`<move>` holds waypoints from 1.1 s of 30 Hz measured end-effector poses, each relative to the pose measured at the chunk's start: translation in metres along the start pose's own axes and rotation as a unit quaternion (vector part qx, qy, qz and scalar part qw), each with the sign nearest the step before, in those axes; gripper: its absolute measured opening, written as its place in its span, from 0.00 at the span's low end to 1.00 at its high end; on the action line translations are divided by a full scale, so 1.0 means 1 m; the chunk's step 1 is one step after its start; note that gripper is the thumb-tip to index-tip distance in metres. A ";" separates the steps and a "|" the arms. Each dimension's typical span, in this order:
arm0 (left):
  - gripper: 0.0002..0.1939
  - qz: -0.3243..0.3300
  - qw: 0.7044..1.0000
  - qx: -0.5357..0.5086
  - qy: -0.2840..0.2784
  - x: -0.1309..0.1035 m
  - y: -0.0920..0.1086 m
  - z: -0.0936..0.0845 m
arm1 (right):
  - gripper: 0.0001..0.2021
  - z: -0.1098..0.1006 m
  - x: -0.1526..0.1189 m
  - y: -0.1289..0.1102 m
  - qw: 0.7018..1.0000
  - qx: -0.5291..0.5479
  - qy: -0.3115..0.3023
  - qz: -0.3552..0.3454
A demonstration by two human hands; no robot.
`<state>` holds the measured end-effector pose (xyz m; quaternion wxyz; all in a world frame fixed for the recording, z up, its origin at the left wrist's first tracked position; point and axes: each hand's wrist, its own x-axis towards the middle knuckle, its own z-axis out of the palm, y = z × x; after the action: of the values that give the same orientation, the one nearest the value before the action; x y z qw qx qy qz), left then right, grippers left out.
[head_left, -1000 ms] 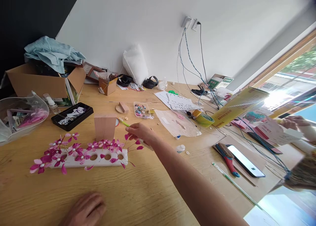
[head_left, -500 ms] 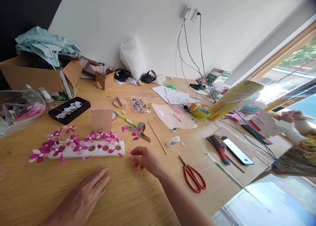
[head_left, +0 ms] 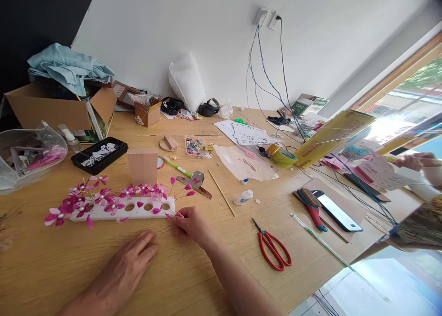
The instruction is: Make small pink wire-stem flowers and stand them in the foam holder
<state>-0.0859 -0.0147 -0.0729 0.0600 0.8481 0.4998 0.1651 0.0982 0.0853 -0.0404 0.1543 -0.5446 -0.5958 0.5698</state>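
Note:
A spray of magenta flowers with pearl-like centres and thin wire stems lies across a white block with round holes. My right hand is at the block's right end, thumb and forefinger pinched on a small pink petal of the spray; the other fingers are partly hidden. My left hand rests flat on the table in front of the block, fingers stretched out, holding nothing. Directly behind the flowers stands a wooden block.
Red-handled pliers lie right of my right hand, with a small white bottle and a thin wooden stick beyond. A metal clip and a black tray are farther back. Another person's hands show at far right.
My right hand has moved slightly left, closer to the white block's end, still pinching the petal. My left hand has barely moved. The whole view has shifted a little.

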 end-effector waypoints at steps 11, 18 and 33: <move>0.19 -0.029 0.998 -0.044 0.031 0.008 0.001 -0.004 | 0.08 -0.017 -0.007 0.001 0.993 0.104 -0.062 0.006; 0.17 -0.075 0.984 -0.153 0.043 0.010 0.003 -0.013 | 0.08 -0.032 -0.008 0.013 0.994 0.056 -0.079 -0.049; 0.12 -0.245 0.887 -0.391 0.017 0.016 0.014 -0.026 | 0.12 -0.053 -0.028 -0.010 0.930 -0.273 0.036 -0.244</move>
<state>-0.0760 -0.0093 -0.0409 0.4172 0.6037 0.5873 0.3414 0.1458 0.0917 -0.0038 0.1557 -0.4239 -0.8367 0.3098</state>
